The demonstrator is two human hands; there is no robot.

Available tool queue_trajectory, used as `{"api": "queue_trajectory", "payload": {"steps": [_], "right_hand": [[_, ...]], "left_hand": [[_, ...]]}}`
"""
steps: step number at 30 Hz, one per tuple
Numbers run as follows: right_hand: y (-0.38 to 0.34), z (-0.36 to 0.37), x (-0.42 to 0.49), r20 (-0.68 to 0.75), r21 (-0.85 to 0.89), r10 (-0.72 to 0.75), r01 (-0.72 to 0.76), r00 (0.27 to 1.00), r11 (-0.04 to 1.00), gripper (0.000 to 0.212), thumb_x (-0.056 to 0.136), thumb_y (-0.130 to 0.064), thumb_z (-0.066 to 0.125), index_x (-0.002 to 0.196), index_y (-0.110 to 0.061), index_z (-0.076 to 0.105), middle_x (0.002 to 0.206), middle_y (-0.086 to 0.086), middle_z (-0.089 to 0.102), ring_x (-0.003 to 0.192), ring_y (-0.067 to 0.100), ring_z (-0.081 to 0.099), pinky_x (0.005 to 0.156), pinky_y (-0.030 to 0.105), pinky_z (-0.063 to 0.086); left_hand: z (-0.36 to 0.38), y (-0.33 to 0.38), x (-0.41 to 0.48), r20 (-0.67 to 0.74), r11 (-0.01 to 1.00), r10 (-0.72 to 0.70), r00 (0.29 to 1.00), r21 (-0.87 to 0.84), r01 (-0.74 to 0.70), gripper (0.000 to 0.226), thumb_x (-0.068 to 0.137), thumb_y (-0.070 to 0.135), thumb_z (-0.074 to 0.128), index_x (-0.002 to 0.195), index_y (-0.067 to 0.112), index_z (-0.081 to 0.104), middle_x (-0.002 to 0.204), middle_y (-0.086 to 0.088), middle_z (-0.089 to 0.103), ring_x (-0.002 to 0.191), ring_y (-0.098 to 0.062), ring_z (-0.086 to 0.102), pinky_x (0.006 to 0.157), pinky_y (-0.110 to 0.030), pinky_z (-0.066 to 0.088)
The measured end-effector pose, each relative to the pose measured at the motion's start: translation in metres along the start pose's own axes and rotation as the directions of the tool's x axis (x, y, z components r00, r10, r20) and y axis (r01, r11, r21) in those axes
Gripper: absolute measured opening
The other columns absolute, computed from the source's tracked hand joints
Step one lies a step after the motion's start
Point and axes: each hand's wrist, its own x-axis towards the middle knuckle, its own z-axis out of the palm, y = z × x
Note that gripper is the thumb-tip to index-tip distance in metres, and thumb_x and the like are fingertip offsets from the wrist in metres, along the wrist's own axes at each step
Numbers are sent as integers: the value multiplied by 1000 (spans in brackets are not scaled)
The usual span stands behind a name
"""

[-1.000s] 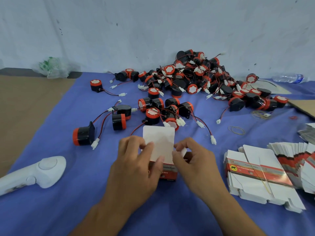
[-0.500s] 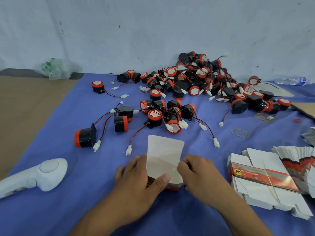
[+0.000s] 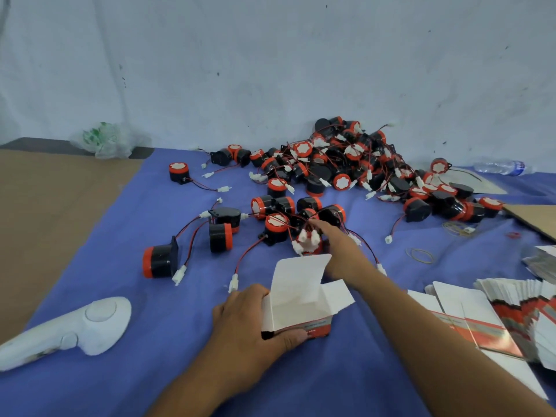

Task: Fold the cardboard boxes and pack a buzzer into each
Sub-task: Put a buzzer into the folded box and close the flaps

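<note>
- Since half a second ago the right hand (image 3: 340,251) has left the box flap and stretched forward into the loose buzzers; the left hand (image 3: 246,323) has stayed on the box (image 3: 301,305), whose lid now stands up and open.
- The left hand grips the box from its 9 o'clock side, with the thumb laid along the near red face and the fingers round the left wall.
- The right hand lies at 12 to 1 o'clock from the box, back upward, index finger stretched out. It touches a red buzzer (image 3: 311,247) with white plugs, but whether it has a grip cannot be told.
- That buzzer sits just beyond the upright lid, at 12 o'clock, near the box and not inside it.
- The pile of buzzers (image 3: 361,164) fills the 12 to 2 o'clock stretch, up against the wall (image 3: 270,70).
- Stray buzzers and their wires lie at 10 to 11 o'clock; one (image 3: 159,261) lies on its side.
- The flat boxes (image 3: 481,320) crowd 3 o'clock, under the right forearm's far side.
- A white handset (image 3: 75,329) lies at 9 o'clock, well apart from the box.
- Bare blue cloth (image 3: 126,236) lies between the handset and the left hand; its left edge meets the brown board (image 3: 45,206).
</note>
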Motion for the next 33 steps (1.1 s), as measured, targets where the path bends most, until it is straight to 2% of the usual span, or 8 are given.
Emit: {"api": "queue_trajectory", "payload": {"steps": [4, 7, 10, 13, 15, 20, 24, 33], "right_hand": [[-7, 20, 20, -152, 60, 23, -14, 988, 998, 48, 87, -18, 76, 127, -17, 50, 105, -1, 59, 91, 18, 55, 63, 14, 40], [-21, 4, 13, -233, 324, 92, -12, 968, 946, 34, 87, -25, 77, 110, -14, 55, 95, 2, 63, 81, 19, 60, 65, 20, 50], [-38, -45, -13, -175, 762, 204, 2, 963, 647, 8, 93, -22, 68, 98, -16, 70, 94, 6, 72, 71, 12, 69, 57, 28, 55], [-50, -86, -51, -63, 969, 153, 23, 986, 247, 26, 88, -41, 66, 95, -18, 78, 97, 9, 71, 80, 19, 70, 56, 24, 56], [-60, -94, -72, -50, 985, 77, 36, 996, 168, 40, 77, -51, 66, 87, -16, 80, 101, 10, 68, 85, 19, 69, 59, 23, 57], [-79, -73, -92, -195, 613, -129, 224, 972, 758, 43, 58, -24, 90, 94, -29, 67, 85, 5, 71, 76, 19, 68, 61, 22, 56], [-67, -46, -104, 8, 567, -288, 233, 957, 790, 61, 61, -40, 89, 106, -33, 49, 111, 16, 69, 101, 30, 70, 82, 43, 58], [-38, -24, -106, 94, 27, -412, 412, 906, 911, 51, 83, -35, 70, 130, -41, 52, 122, -19, 59, 112, 12, 59, 93, 35, 51]], "left_hand": [[-3, 0, 1, -17, 1000, 20, 1000, 4, -20, 58, 70, 79, 60, 107, 39, 39, 96, 25, 39, 95, 17, 26, 83, -26, 32], [-4, -3, 2, -15, 999, 35, 999, -18, -35, 57, 71, 77, 62, 107, 39, 41, 97, 25, 39, 96, 22, 22, 82, -27, 31], [-3, -5, 2, -11, 998, 47, 999, -29, -47, 55, 72, 75, 63, 109, 39, 40, 99, 25, 39, 95, 18, 23, 84, -27, 28], [-2, -5, 2, -13, 999, 46, 999, -26, -46, 53, 73, 73, 63, 106, 39, 40, 95, 25, 39, 94, 19, 24, 82, -27, 26], [-3, -4, 2, -9, 998, 43, 999, -41, -44, 54, 71, 74, 62, 105, 39, 40, 93, 25, 38, 94, 26, 18, 79, -28, 26], [-1, -4, 5, -7, 998, 51, 999, -21, -51, 60, 61, 83, 49, 101, 39, 41, 92, 23, 44, 94, 8, 35, 80, -28, 30], [1, -6, 6, -27, 997, 76, 997, -7, -76, 64, 59, 88, 47, 100, 40, 43, 91, 22, 47, 91, -1, 41, 80, -28, 33], [-1, -4, 7, -77, 978, 136, 988, -148, -146, 48, 62, 71, 68, 102, 49, 56, 97, 24, 63, 91, 4, 59, 80, -31, 50]]}}
